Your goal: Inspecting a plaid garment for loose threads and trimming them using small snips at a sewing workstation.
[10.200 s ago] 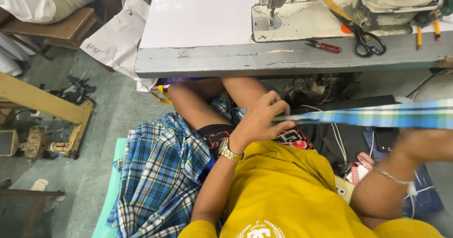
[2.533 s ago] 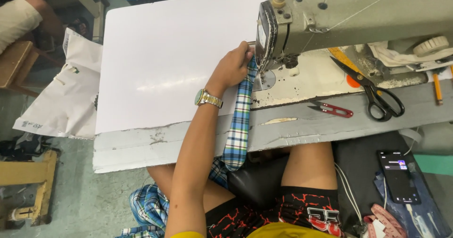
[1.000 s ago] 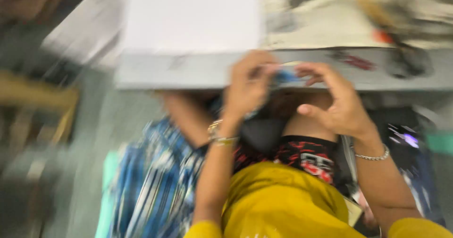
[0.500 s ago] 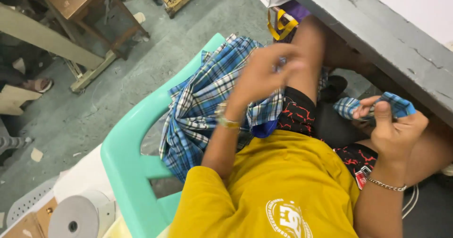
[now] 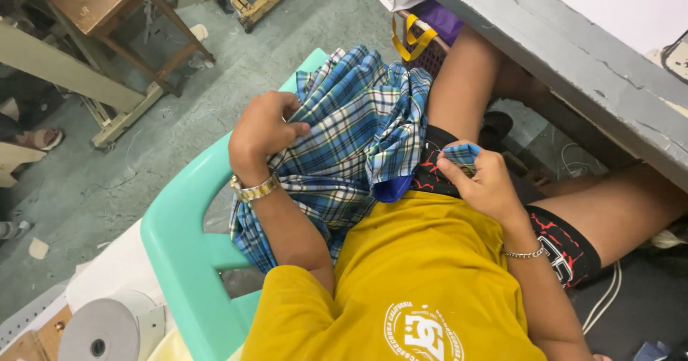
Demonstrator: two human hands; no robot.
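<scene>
A bundle of blue plaid fabric [image 5: 351, 146] lies heaped on the mint green plastic chair [image 5: 186, 246] beside my left thigh. My left hand [image 5: 264, 128], with a gold watch on the wrist, is closed on the top of that bundle. My right hand [image 5: 481, 182], wearing a thin bracelet, pinches a small blue plaid strip [image 5: 462, 155] over my lap. I wear a yellow shirt and black and red shorts.
The grey sewing table edge [image 5: 573, 67] runs across the upper right above my knees. A bag with yellow handles [image 5: 423, 35] sits under it. A wooden stool [image 5: 107, 17] stands at the upper left, a grey tape roll [image 5: 100, 332] at the lower left.
The view has swung from the sewing machine table down to my lap. My left hand has dropped onto the plaid bundle and gripped it; my right hand has moved with the strip over my thigh.
</scene>
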